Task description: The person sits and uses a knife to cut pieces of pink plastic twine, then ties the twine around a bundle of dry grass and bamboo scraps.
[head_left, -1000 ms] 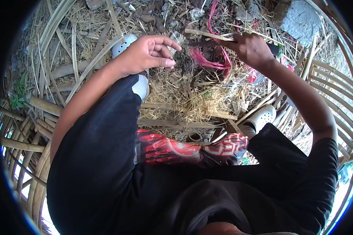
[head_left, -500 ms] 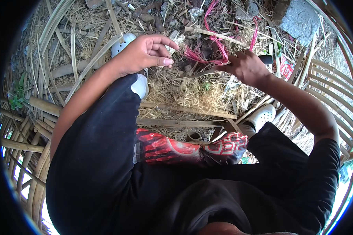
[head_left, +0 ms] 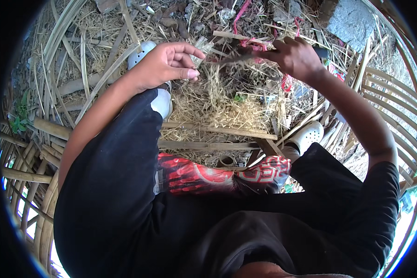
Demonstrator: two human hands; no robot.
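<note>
My right hand (head_left: 297,59) is closed round a knife with a dark handle (head_left: 320,53). Its blade (head_left: 236,59) points left, toward my other hand, and is slightly blurred. Bright pink plastic twine (head_left: 255,45) lies in the litter just beyond the blade. My left hand (head_left: 171,62) hovers above my left knee, its fingers loosely curved and the thumb apart from the forefinger. Nothing can be made out between them. Dry straw and shavings (head_left: 227,109) cover the ground below both hands.
A bamboo strip (head_left: 217,129) crosses in front of my seat, with a red and black printed sack (head_left: 199,176) between my legs. Bamboo slats (head_left: 389,95) stand at right, a grey block (head_left: 350,23) at far right. Long split strips (head_left: 62,46) lie at left.
My right hand has risen slightly away from me with the knife, whose blade now lies more level. The pink twine has shifted. My left hand has hardly moved.
</note>
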